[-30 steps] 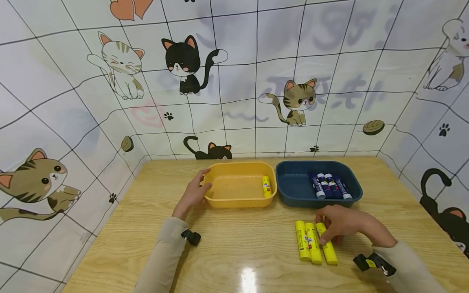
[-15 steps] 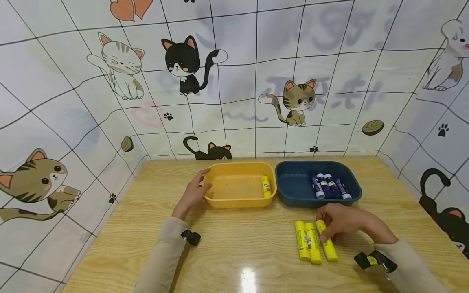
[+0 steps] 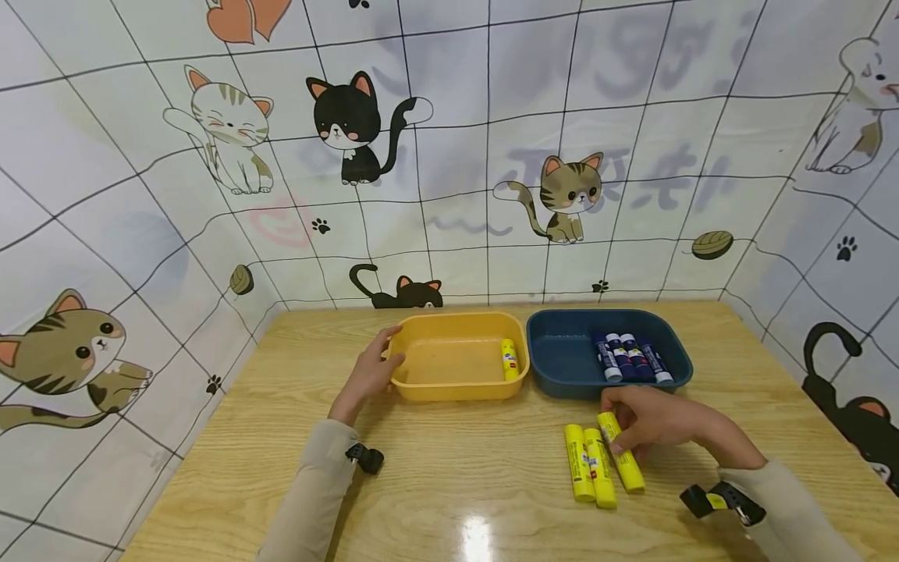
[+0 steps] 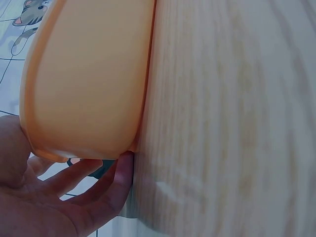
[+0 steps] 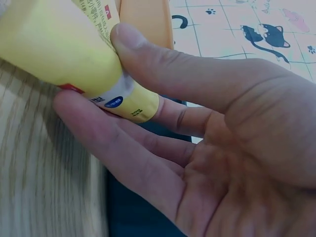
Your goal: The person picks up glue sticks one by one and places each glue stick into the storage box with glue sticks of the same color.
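Note:
At the left end of the yellow plastic tray [image 3: 456, 392], my left hand [image 3: 367, 376] holds the rim, thumb on top and fingers against the outer end wall in the left wrist view. My right hand [image 3: 656, 425] pinches a yellow glue stick [image 5: 74, 54] between thumb and fingers. In the head view that glue stick lies slanted, its far end raised toward the trays. Just left of it, two more yellow glue sticks [image 3: 590, 467] lie side by side on the table. Another yellow glue stick [image 3: 509, 359] rests inside the yellow tray at its right end.
A dark blue tray [image 3: 565, 382] stands against the yellow tray's right side, with several dark blue glue sticks [image 3: 628, 357] in its right half. Both trays are on a wooden table [image 3: 449, 468], near its back edge. Cat-patterned sheeting [image 3: 463, 156] surrounds the table.
My right hand has shifted the pinched glue stick slightly away from me, toward the trays. The left hand keeps its place on the yellow tray.

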The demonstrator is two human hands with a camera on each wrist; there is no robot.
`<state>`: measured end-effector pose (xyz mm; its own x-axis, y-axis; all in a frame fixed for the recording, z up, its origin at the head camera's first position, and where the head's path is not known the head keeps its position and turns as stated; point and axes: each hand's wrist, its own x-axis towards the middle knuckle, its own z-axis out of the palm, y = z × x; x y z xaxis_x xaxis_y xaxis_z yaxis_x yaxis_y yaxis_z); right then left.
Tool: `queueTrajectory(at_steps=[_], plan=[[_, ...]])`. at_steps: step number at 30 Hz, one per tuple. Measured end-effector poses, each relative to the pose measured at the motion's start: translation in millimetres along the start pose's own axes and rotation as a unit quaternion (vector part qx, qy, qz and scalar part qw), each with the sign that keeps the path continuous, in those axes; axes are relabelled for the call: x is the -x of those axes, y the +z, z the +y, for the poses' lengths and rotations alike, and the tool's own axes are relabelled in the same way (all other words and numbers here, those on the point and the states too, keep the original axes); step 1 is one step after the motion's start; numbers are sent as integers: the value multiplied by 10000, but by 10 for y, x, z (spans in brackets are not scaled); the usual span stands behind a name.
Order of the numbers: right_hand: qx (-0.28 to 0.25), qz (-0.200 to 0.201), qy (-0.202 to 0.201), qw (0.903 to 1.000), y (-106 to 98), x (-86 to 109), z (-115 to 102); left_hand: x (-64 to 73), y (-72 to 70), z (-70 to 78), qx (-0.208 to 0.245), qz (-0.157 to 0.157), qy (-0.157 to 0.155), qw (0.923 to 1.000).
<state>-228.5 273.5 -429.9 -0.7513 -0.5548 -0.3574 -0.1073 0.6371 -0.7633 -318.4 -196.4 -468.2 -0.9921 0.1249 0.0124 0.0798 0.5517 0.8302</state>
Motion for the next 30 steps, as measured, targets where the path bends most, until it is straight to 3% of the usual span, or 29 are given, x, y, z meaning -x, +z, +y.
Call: queueTrajectory(at_steps=[30], plan=[[539, 287, -452, 9971, -39, 69, -112, 4, -6, 10, 44, -18, -24, 10000]])
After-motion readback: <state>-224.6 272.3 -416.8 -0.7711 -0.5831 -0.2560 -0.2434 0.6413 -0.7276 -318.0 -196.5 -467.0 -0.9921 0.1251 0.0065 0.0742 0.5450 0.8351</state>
